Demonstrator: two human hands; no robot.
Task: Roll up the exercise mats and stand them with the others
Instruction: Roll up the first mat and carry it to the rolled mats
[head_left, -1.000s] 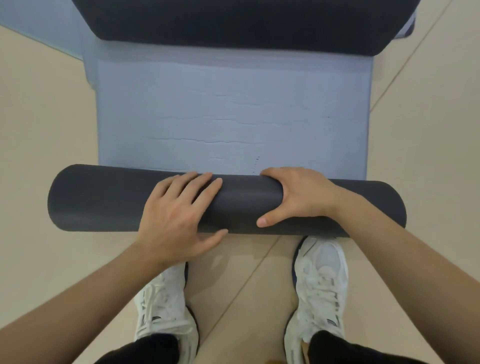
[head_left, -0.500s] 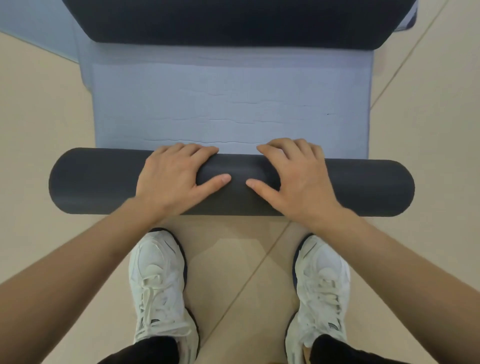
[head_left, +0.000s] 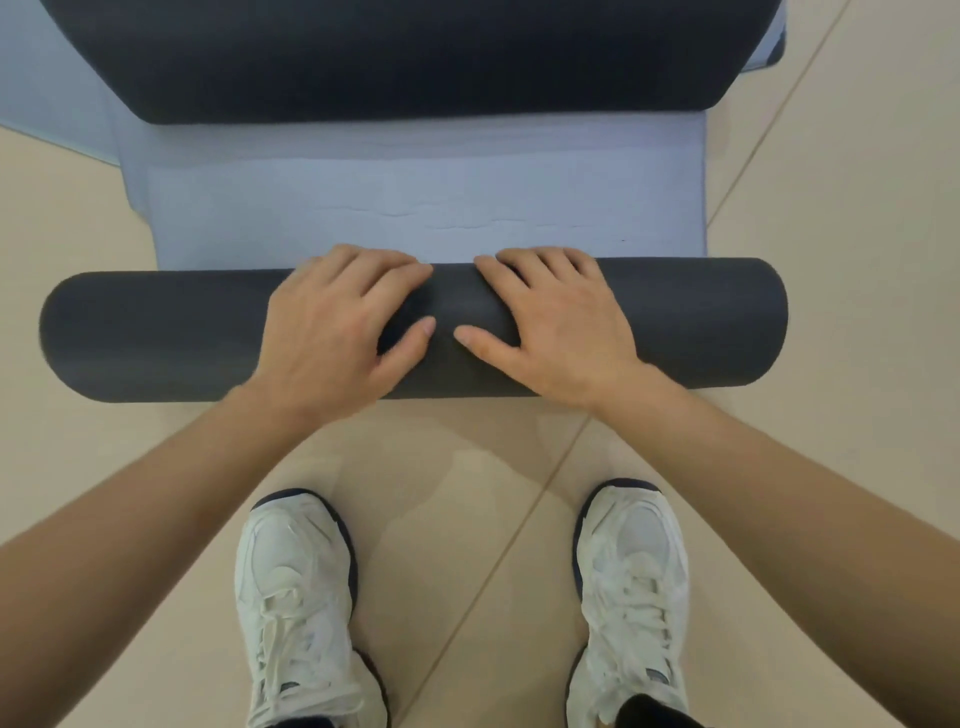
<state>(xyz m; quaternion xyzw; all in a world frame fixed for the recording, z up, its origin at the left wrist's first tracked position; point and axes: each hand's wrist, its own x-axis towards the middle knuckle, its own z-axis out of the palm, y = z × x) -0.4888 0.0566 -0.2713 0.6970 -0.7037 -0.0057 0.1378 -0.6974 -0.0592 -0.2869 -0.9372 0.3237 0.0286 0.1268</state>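
Mat roll (head_left: 156, 338) under left hand (head_left: 337, 332), right hand (head_left: 561, 327), grips released; dark mat (head_left: 415, 57) ahead.

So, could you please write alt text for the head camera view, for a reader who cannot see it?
Seen from above, a person's left hand and right hand press side by side on a partly rolled dark grey exercise mat, its pale blue inner face stretching ahead to another dark roll. White sneakers stand on beige floor tiles below.

Dark grey mat roll (head_left: 675, 322), pale blue inside (head_left: 415, 208); white shoes (head_left: 296, 613); beige floor (head_left: 857, 260).
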